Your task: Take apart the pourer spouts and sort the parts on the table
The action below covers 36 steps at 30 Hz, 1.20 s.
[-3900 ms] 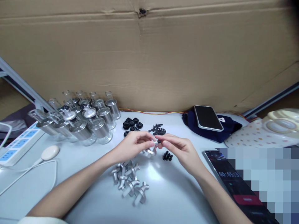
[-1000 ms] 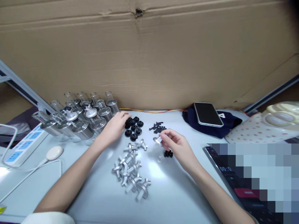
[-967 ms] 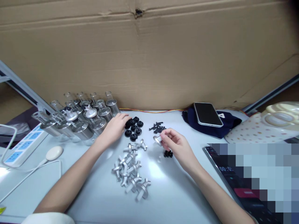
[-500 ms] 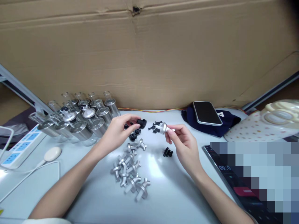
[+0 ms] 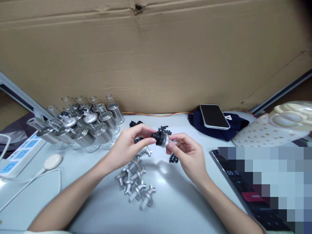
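Between my hands, over the middle of the table, a black ribbed stopper (image 5: 158, 138) meets a silver metal pourer spout (image 5: 166, 140). My left hand (image 5: 130, 141) pinches the stopper from the left with thumb and fingertips. On the other side my right hand (image 5: 188, 154) grips the spout by its narrow end. Below them lies a pile of silver pourer spouts (image 5: 136, 180). Small black caps (image 5: 173, 158) sit beside my right hand. Thin black pieces (image 5: 164, 129) lie behind the held parts. More black stoppers (image 5: 136, 123) are behind my left hand, partly hidden.
Several glass bottles with metal sleeves (image 5: 102, 133) stand at the left, two with spouts fitted. A power strip (image 5: 19, 156) and a white round charger (image 5: 53, 161) lie further left. At right are a phone (image 5: 214, 116) on a navy cap (image 5: 234, 125), a dotted bag (image 5: 258, 131) and a large screen (image 5: 243, 188).
My hands have come together. The black stopper in my left hand moved right and now sits against the wide end of the spout in my right hand.
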Each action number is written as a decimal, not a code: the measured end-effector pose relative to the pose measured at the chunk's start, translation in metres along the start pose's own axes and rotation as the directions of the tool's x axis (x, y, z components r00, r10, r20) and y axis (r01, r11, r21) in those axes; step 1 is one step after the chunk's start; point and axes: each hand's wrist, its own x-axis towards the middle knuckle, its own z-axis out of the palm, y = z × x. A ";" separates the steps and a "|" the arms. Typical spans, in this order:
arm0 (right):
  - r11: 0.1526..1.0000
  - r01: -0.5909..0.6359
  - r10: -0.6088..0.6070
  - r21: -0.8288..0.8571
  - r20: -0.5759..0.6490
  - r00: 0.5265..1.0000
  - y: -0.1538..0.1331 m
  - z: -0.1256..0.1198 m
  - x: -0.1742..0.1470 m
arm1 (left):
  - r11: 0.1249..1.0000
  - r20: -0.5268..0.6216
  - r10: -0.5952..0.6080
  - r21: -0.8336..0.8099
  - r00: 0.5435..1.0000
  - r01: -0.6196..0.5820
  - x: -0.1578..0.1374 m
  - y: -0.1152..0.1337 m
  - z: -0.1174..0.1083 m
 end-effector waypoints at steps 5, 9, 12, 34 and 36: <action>1.000 0.022 -0.022 0.009 0.021 1.000 0.000 -0.001 -0.001 | 0.999 0.001 -0.010 -0.030 1.000 0.010 0.001 -0.003 0.002; 0.999 0.031 -0.032 0.035 0.032 0.999 -0.001 -0.001 -0.002 | 1.000 -0.011 0.000 -0.023 1.000 -0.001 0.001 -0.006 0.001; 0.999 0.015 -0.016 0.033 0.047 0.999 -0.001 -0.001 -0.002 | 1.000 -0.015 0.017 -0.023 1.000 -0.017 0.001 -0.009 0.002; 0.968 -0.251 0.243 0.017 0.199 0.949 0.006 -0.003 0.007 | 0.998 0.049 -0.067 0.001 0.997 0.067 0.000 -0.021 0.019; 0.969 -0.245 0.237 0.010 0.216 0.947 0.005 -0.004 0.008 | 0.987 0.072 -0.108 -0.109 0.992 0.116 0.001 -0.023 0.019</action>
